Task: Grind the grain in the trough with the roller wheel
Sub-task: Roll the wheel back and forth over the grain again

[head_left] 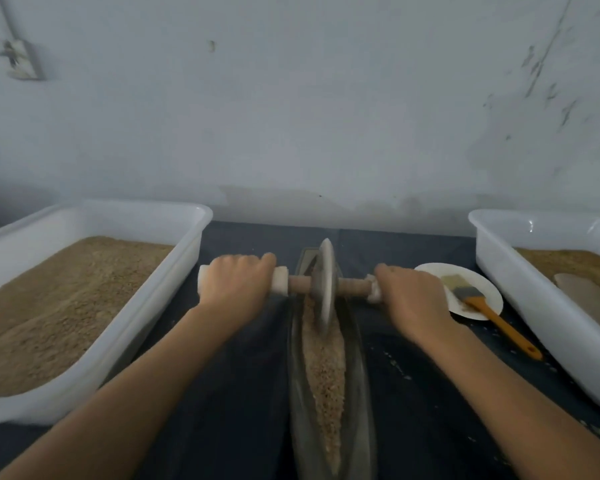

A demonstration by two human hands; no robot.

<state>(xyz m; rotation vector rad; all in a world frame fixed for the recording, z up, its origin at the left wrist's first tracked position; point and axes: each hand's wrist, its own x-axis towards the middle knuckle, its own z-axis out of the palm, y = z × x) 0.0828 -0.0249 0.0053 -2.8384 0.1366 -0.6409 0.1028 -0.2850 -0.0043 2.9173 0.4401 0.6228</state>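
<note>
**Both hands on the axle, wheel at the far end of the trough**

Hands grip the two ends of the wooden axle, one either side of the wheel, so that the push comes evenly and the disc keeps upright in its groove. Going left to right: a white plastic tub [94, 271] stands at the left edge of the worktop [243, 393], well filled with tan grain, probably the stock waiting its turn. Next comes the left hand [238, 285], fingers curled over a pale wrapped grip on the axle [300, 285]. The roller wheel [324, 285], a thin grey metal disc, stands on edge in the far part of the long boat-shaped trough [361, 375], which runs lengthwise away from the person so that arms can drive the wheel back and forth. Grain [326, 368] lies in a narrow band along the trough's bottom, coarse and pale, so grinding looks to be under way rather than done. The right hand [413, 296] closes round the other wrapped grip. Beside it a white paper plate [430, 271] carries a brush [478, 303] with an orange handle, kept near, likely for sweeping meal out. A second white tub [520, 299] at the right holds a shallower layer of grain and a flat pale scoop-like piece.
</note>
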